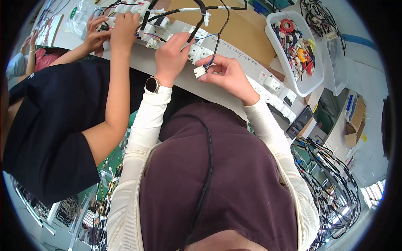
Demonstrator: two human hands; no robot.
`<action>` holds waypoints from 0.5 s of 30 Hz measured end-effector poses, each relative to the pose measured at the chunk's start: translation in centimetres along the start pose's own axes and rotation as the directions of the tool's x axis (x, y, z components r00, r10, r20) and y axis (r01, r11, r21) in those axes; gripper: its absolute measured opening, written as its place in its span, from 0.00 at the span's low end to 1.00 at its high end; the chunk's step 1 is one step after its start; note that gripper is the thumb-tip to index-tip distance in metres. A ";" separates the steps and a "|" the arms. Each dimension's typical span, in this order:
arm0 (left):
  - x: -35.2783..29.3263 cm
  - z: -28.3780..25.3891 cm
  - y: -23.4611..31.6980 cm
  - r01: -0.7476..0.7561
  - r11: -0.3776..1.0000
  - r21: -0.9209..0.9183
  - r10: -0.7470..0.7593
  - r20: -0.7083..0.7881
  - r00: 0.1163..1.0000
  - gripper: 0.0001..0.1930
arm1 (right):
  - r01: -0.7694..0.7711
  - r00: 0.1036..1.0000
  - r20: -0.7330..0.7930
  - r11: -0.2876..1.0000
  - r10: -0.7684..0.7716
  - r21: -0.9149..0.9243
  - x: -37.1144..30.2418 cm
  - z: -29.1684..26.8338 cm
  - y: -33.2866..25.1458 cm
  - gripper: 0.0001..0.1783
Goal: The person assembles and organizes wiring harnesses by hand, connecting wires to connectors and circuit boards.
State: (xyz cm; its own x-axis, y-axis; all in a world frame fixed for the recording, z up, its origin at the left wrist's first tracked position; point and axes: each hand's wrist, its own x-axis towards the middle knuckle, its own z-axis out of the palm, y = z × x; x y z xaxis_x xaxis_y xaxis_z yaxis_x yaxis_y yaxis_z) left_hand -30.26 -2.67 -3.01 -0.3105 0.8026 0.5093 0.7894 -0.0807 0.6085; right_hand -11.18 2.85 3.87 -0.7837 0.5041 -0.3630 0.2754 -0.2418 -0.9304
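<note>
In the head view my right hand (229, 77) pinches a small white plug connector (200, 71) between thumb and fingers. A thin dark wire bundle (216, 44) rises from that connector. To its left, my left hand (171, 58), with a watch (152, 84) on the wrist, is closed round a thick black cable (197, 29) above the board. Beneath both hands runs a row of white sockets (194, 52) along the near edge of the board. The fingertips of my left hand are partly hidden behind the hand.
At left, a co-worker's hands (124, 31) work with wires at the same board. A white bin (298, 87) of connectors stands at the right. A brown board (247, 39) lies behind the sockets. Bundled cables (331, 184) hang at lower right.
</note>
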 end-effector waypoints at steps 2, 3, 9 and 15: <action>-0.5 0.2 -0.2 -0.009 0.999 0.033 0.009 -0.011 1.000 0.10 | 0.017 0.999 0.027 0.998 -0.019 0.067 0.0 0.1 0.1 0.16; -0.7 0.2 -0.3 -0.016 0.998 0.061 0.017 -0.021 1.000 0.12 | 0.020 0.999 0.031 0.998 -0.022 0.067 0.1 0.3 0.0 0.16; -1.0 -0.1 -0.3 -0.076 0.993 0.089 0.078 -0.010 0.997 0.17 | 0.195 0.943 -0.204 0.934 -0.263 -0.301 1.6 1.7 1.9 0.10; -1.2 -0.3 -0.6 -0.015 0.998 0.061 0.012 0.057 0.998 0.19 | 0.347 0.677 -0.342 0.692 -0.652 -0.633 2.9 3.5 4.9 0.13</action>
State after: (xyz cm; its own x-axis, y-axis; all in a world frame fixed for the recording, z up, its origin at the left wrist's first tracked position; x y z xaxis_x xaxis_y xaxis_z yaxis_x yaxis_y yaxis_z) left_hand -30.52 -3.78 -3.79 -0.2709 0.8338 0.4810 0.8250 -0.0563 0.5623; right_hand -14.11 0.22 -1.54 -0.5200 0.7822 0.3431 0.2715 0.5322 -0.8019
